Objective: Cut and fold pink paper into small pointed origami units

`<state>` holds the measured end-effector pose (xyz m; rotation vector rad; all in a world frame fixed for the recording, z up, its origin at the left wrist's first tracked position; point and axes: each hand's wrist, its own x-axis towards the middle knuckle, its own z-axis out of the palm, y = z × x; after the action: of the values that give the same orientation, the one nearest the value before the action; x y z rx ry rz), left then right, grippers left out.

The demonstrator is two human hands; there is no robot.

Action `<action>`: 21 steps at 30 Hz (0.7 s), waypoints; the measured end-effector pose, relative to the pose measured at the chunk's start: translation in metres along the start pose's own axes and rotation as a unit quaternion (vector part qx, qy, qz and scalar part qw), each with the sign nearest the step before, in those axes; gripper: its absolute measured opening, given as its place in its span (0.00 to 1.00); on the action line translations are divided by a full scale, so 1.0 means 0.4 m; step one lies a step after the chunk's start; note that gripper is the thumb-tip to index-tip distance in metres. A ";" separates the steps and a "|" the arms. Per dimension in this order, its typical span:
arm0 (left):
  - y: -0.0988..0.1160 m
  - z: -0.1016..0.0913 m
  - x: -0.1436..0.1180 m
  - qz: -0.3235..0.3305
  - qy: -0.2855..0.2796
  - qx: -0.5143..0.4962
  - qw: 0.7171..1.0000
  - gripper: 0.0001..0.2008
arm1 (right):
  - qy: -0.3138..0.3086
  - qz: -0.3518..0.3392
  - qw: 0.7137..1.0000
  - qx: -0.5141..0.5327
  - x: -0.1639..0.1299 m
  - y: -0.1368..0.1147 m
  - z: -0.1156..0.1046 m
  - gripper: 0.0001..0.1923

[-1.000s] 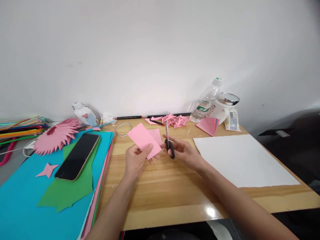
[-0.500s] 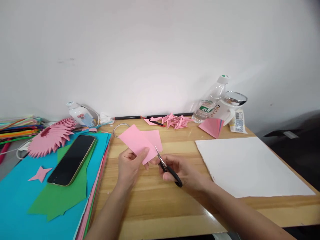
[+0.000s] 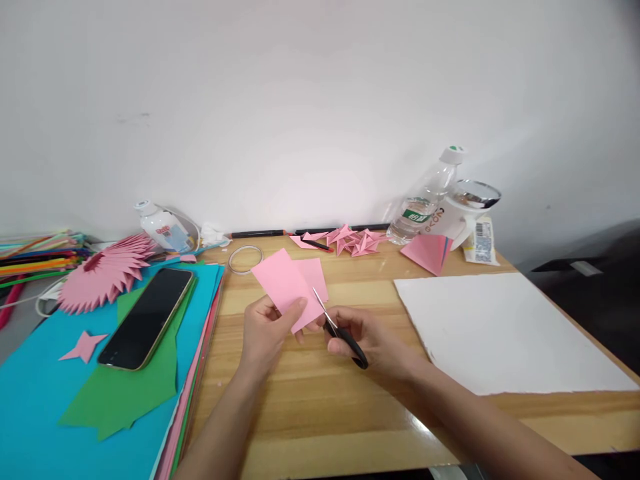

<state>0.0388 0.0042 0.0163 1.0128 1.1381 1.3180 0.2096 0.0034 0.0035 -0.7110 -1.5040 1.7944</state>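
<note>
My left hand [image 3: 270,328] pinches a rectangle of pink paper [image 3: 286,283] between thumb and fingers, tilted above the table. A pair of scissors [image 3: 345,337] with black handles is gripped in my right hand [image 3: 373,337]. Its blades lie along the paper's right edge, near my left thumb; whether they are cutting into it I cannot tell. Behind the held sheet, a second pink piece [image 3: 315,277] shows partly. Just left of it a metal ring [image 3: 246,270] lies on the table.
Left are a phone [image 3: 147,319], green paper [image 3: 135,390], blue sheets [image 3: 45,400] and a pleated pink ring [image 3: 107,273]. Folded pink pieces [image 3: 353,240] lie by the wall. A water bottle [image 3: 425,197], mug [image 3: 463,217] and white board [image 3: 505,333] are on the right.
The held paper and my left hand have shifted slightly right, turning a little more upright. More of the metal ring shows. The scissors stay at the paper's right edge.
</note>
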 end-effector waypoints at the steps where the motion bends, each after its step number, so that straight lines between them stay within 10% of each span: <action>1: 0.001 0.001 0.000 0.000 0.001 -0.003 1.000 0.09 | 0.001 0.003 1.000 -0.001 0.000 0.000 0.000 0.20; 21: 0.008 0.008 0.000 -0.022 0.003 -0.041 0.999 0.10 | 0.046 0.025 0.999 -0.016 -0.004 0.023 0.004 0.16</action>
<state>0.0414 0.0044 0.0202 0.9189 1.0968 1.3225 0.2078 0.0000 -0.0054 -0.8413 -1.4689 1.7528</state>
